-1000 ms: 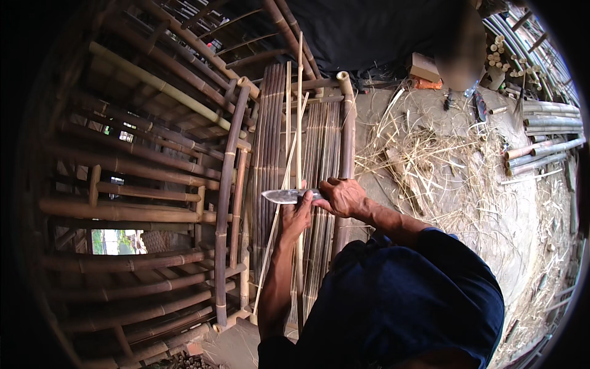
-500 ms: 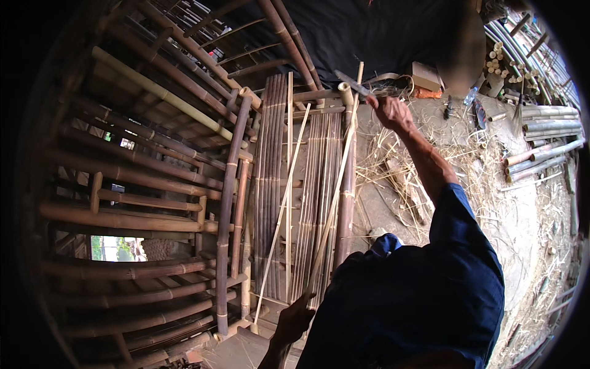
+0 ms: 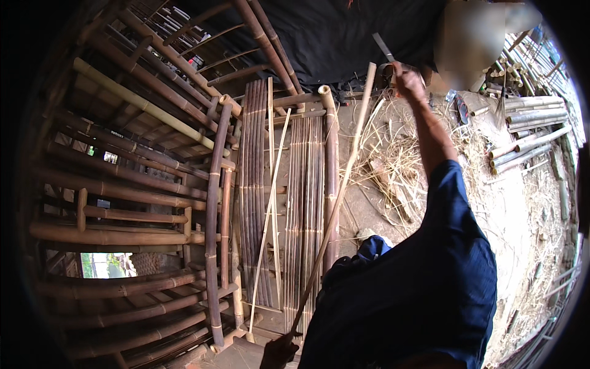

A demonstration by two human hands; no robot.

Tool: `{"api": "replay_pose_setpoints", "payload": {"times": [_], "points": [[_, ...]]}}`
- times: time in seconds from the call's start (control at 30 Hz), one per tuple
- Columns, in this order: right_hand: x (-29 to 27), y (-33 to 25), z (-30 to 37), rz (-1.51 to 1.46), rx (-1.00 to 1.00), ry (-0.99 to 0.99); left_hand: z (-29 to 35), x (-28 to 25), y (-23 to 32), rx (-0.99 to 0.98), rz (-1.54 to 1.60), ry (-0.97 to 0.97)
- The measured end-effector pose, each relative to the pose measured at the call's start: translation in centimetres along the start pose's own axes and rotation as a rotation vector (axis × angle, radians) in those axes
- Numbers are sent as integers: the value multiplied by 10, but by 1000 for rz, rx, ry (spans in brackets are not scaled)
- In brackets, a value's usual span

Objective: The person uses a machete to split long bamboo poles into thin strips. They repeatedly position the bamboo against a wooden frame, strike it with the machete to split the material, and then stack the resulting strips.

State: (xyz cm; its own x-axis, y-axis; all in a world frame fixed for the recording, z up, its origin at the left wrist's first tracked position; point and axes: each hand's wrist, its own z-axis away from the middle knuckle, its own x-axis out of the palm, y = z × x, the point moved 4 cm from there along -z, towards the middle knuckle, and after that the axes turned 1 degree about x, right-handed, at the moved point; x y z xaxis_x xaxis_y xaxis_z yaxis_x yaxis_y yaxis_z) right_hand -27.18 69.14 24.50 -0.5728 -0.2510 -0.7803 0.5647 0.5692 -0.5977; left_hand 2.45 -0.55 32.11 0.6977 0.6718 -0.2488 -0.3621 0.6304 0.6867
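My left hand (image 3: pixel 279 352), low in the picture, is closed on the lower end of a long bamboo strip (image 3: pixel 354 150). The strip slants up and right across the bamboo bench, its pale far end standing clear of the bench's edge. Far ahead, my right hand (image 3: pixel 410 84) grips a knife by its handle. The knife's grey blade (image 3: pixel 383 47) points up and left, apart from the strip. Dark bamboo slats (image 3: pixel 253 184) form the bench top, with a second group of slats (image 3: pixel 305 197) nearer me. Two thin pale strips (image 3: pixel 270 200) lie over the gap between them.
A bamboo pole frame (image 3: pixel 218 234) stands along the left. Pale shavings (image 3: pixel 393 163) litter the ground right of the bench. Cut bamboo poles (image 3: pixel 531 132) are stacked at the right. Black cloth (image 3: pixel 344 40) hangs at the back; a blurred patch covers the upper right.
My right hand with the knife has moved up and slightly right, the blade swinging away from the strip. My left hand has shifted lower; the strip's far end has moved right.
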Motion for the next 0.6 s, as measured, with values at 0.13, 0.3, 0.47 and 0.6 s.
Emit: {"api": "replay_pose_setpoints", "payload": {"times": [0.13, 0.3, 0.47, 0.6], "points": [[-63, 24, 12, 32, -33, 80, -9, -5, -33, -51, 275, -84], [48, -45, 164, -328, -393, -216, -127, -18, 71, 354, -7, 164], [23, -138, 349, 25, -541, -986, -207, -27, 131, 493, 145, 227], [16, -147, 400, -359, -823, -661, -214, -26, 140, 429, 245, 285]]}}
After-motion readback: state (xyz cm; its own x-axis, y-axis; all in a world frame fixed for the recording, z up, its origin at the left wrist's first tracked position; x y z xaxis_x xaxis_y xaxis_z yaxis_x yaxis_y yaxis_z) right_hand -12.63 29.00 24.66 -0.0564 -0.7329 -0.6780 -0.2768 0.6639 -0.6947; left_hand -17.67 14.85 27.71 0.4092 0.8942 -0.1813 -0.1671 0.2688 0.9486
